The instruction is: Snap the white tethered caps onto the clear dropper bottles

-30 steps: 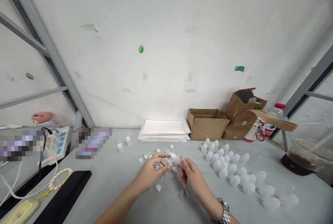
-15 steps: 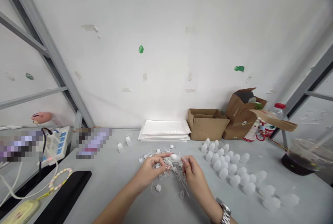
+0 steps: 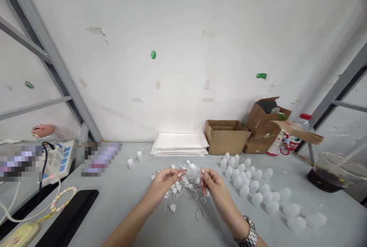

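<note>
Between my two hands is a small translucent white bottle [image 3: 194, 169], blurred in part. My right hand [image 3: 212, 184] pinches its right end. The fingertips of my left hand [image 3: 166, 181] are pressed together at its left side, on something too small to make out. Below and behind the hands lies a pile of small white caps with looped cords [image 3: 186, 186]. Several translucent bottles [image 3: 254, 186] stand or lie in rows to the right. Two capped bottles with loops [image 3: 131, 163] stand at the left.
White envelopes [image 3: 181, 141] are stacked by the wall, beside an open cardboard box [image 3: 228, 140] and a brown paper bag [image 3: 262, 128]. A drink cup [image 3: 327, 176] stands far right. A black pad [image 3: 69, 218], bead bracelet [image 3: 63, 199] and power strip [image 3: 60, 161] lie left.
My left hand has moved slightly left, away from my right hand, and its fingers have drawn closer together. The bottle is now tilted differently. The whole view has shifted a little.
</note>
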### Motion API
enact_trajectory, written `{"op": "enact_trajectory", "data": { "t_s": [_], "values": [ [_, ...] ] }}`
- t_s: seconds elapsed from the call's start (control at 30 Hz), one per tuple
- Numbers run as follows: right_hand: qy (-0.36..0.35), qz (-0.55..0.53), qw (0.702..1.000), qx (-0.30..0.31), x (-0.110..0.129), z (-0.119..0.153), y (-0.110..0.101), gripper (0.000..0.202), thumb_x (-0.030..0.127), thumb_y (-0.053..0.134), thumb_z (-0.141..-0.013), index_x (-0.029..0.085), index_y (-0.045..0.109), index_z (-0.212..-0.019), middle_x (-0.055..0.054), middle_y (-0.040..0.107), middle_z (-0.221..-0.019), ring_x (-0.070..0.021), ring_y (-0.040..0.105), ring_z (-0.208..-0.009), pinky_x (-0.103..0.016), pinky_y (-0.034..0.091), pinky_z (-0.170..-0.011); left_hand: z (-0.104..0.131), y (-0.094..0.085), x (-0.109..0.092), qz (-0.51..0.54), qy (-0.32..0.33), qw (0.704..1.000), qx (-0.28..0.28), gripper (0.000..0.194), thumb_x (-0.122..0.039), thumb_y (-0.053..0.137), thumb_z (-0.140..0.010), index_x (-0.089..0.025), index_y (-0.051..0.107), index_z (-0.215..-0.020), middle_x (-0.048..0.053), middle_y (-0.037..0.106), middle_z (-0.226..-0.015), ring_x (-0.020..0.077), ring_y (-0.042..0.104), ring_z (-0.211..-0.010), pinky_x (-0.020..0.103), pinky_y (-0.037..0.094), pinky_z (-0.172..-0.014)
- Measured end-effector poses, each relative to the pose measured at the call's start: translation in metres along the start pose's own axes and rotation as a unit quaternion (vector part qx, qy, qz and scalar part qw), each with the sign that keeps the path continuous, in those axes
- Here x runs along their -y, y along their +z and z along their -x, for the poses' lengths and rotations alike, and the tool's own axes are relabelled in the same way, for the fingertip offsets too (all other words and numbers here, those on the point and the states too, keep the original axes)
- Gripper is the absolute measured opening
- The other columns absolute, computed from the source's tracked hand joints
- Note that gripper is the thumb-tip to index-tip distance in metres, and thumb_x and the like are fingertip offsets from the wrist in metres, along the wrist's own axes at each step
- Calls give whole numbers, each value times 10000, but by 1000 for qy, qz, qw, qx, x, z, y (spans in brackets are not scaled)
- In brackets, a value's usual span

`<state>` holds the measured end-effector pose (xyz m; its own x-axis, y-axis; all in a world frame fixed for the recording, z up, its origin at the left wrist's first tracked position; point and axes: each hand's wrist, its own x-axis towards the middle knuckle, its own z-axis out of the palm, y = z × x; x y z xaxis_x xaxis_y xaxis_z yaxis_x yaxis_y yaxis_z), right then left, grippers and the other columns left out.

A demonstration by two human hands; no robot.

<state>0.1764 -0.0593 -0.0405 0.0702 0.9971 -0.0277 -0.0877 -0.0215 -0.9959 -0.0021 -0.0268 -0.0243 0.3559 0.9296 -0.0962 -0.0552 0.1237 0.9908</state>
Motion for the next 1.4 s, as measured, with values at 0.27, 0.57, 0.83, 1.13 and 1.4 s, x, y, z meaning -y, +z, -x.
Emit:
{"op": "enact_trajectory", "data": {
  "t_s": [0.27, 0.57, 0.83, 1.13, 1.4],
  "values": [
    [-70, 85, 993, 44, -9, 12, 11, 361, 543, 496, -794, 184, 535, -810, 30, 499, -607, -123, 459, -541, -239, 372, -523, -7, -8, 6, 221, -3, 972, -78, 258, -233, 741, -651, -167, 619, -868, 64, 725, -908, 198, 654, -917, 320, 443, -908],
    [-115, 147, 982, 7, -13, 20, 16, 284, 464, 446, -849, 193, 528, -864, -3, 556, -684, -153, 503, -630, -255, 391, -584, -5, -3, 8, 319, -63, 945, -32, 164, -95, 540, -812, -134, 650, -927, 81, 658, -1097, 183, 610, -1026, 285, 451, -943],
    [-120, 154, 981, 9, -16, 20, 17, 254, 433, 440, -859, 193, 519, -881, -4, 554, -692, -158, 511, -650, -266, 405, -609, -5, 0, 13, 318, -61, 946, -9, 172, -110, 576, -794, -129, 653, -947, 92, 665, -1086, 184, 597, -1047, 272, 466, -932],
    [-117, 173, 978, 21, -19, 20, 16, 245, 425, 407, -875, 198, 497, -890, -9, 551, -716, -164, 507, -676, -281, 399, -648, -5, 0, 14, 329, -73, 941, -20, 153, -114, 582, -791, -133, 664, -919, 90, 667, -1070, 186, 605, -1033, 291, 456, -957],
    [-124, 213, 969, 0, -18, 21, 16, 239, 422, 431, -864, 204, 530, -871, -21, 568, -717, -182, 512, -701, -291, 408, -655, -5, 1, 13, 329, -86, 940, -37, 159, -84, 554, -802, -127, 660, -912, 93, 674, -1053, 176, 611, -1023, 271, 475, -929]
  ]
}}
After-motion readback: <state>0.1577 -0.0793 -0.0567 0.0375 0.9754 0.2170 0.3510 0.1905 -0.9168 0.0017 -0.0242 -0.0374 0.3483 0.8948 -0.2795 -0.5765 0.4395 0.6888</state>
